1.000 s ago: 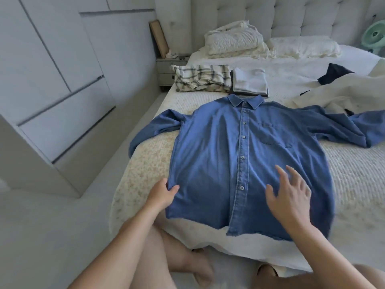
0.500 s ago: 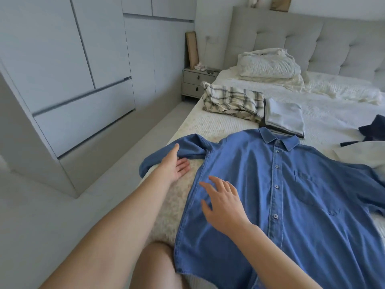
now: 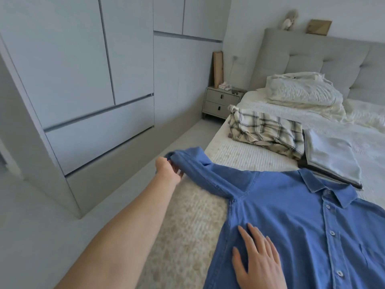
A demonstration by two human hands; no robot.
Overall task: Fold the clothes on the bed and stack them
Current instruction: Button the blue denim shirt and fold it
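Fingers (image 3: 177, 166) of the left hand (image 3: 167, 171) curl round the cuff end of the blue shirt's sleeve (image 3: 200, 170), lifted at the bed's (image 3: 239, 161) edge. The right hand (image 3: 257, 261) lies flat, fingers straight, on the blue shirt (image 3: 302, 226), spread buttoned-side up. Beyond its collar sit a plaid shirt (image 3: 266, 132) and a folded pale garment (image 3: 331, 157).

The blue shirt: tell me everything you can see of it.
The blue shirt looks like soft denim-like cotton, with a collar, a buttoned front placket and a chest pocket. It lies front up and spread flat on the bed, its collar next to a pale folded garment. The left hand grips the end of one long sleeve and holds it raised off the bed's edge. The right hand rests flat on the body, fingers straight. Its lower part runs out of view.
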